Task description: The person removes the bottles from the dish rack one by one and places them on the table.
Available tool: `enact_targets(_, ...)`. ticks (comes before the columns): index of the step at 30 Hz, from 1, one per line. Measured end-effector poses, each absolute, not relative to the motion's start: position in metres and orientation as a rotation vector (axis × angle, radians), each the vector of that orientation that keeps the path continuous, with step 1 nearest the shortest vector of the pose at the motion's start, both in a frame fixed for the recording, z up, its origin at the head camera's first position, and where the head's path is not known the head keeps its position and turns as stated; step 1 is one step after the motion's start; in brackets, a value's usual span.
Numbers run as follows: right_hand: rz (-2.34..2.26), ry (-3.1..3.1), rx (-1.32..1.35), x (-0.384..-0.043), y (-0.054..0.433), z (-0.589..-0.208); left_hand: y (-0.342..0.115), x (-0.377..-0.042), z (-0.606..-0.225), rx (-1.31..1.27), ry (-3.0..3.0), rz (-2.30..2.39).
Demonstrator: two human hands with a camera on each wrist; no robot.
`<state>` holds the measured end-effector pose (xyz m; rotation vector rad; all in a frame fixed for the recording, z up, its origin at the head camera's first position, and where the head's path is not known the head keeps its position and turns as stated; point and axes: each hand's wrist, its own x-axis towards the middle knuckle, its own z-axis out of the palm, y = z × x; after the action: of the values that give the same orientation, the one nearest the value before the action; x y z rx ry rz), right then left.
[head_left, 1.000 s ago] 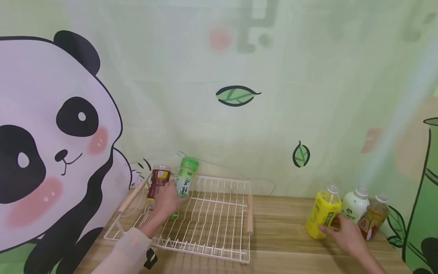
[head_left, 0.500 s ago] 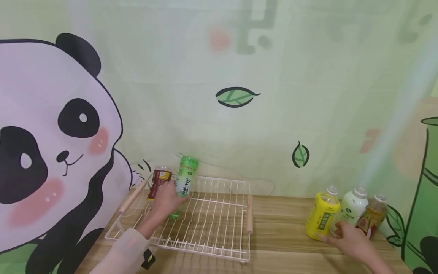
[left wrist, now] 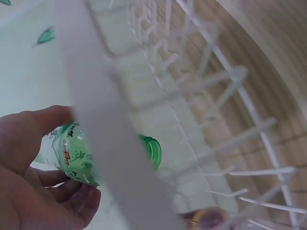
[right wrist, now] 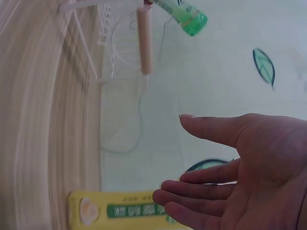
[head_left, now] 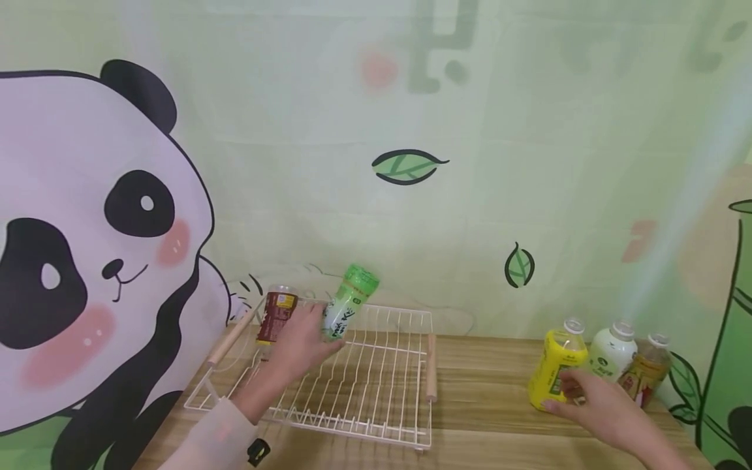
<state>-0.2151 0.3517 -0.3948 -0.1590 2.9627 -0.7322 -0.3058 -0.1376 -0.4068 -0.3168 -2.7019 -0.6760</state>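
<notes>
My left hand [head_left: 302,339] holds a green-and-white plastic bottle [head_left: 348,307] over the white wire dish rack [head_left: 376,385]. It is tilted, with the broad green end up to the right; its green threaded neck [left wrist: 152,152] points down toward the rack in the left wrist view. A dark red-labelled bottle [head_left: 281,307] stands in the rack's back left corner, just behind that hand. My right hand [head_left: 605,408] is spread in front of the yellow bottle [head_left: 555,359], thumb and fingers apart with nothing between them. In the right wrist view its fingertips overlap the yellow label [right wrist: 120,211].
Beside the yellow bottle stand a white bottle [head_left: 617,343] and a brown-labelled clear bottle [head_left: 649,365]. Wooden handles [head_left: 431,369] flank the rack on the wooden table [head_left: 487,391]. A small black object [head_left: 257,450] lies near the front. A printed panda backdrop [head_left: 329,196] hangs behind.
The green bottle has risen and shifted right with my left hand, leaning further over. My right hand moved from the yellow bottle toward the white one, then back left with its fingers apart.
</notes>
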Motion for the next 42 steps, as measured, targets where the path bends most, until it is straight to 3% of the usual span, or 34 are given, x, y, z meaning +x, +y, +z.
enact_targets(22, -0.788, 3.368, -0.641, -0.202, 0.26, -0.356, -0.069, -0.247, -0.384, -0.794, -2.59, -0.481)
enact_targets(34, -0.634, 3.471, -1.156, -0.213, 0.225, -0.356, -0.052, -0.243, -0.379, -0.87, -2.571, -0.386)
enact_targets(42, -0.545, 3.391, -1.294, -0.223, 0.201, -0.365, -0.042, -0.242, -0.378, -0.905, -2.567, -0.296)
